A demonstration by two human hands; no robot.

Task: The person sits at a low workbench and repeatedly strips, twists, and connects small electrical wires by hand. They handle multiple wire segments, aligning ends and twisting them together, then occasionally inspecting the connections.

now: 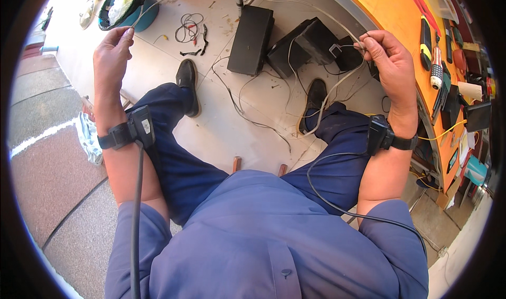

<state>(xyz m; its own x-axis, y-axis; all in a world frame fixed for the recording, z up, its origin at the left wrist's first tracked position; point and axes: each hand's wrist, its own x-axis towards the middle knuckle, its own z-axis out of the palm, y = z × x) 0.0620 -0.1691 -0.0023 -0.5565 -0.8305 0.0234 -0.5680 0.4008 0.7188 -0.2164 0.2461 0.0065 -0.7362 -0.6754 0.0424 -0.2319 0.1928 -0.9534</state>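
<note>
My left hand (114,48), raised at the left, is closed in a pinch on a thin light-grey cable (330,91). The cable arcs from there past the top of the view toward my right side. At the bench edge my right hand (387,54) pinches the same kind of cable between thumb and fingers. From my right hand the cable hangs to the floor in a loose curve. Whether both hands hold one single length cannot be told. Below and left of my right hand stand black boxes (250,38) on the floor, with thin wires around them.
An orange workbench (392,9) runs along the right, bearing a screwdriver (436,72), other hand tools and a teal cup (475,171). A lined teal bucket (147,20) stands at the far left. Coiled wires (188,30) lie on the floor. Cabled black devices are strapped to both forearms.
</note>
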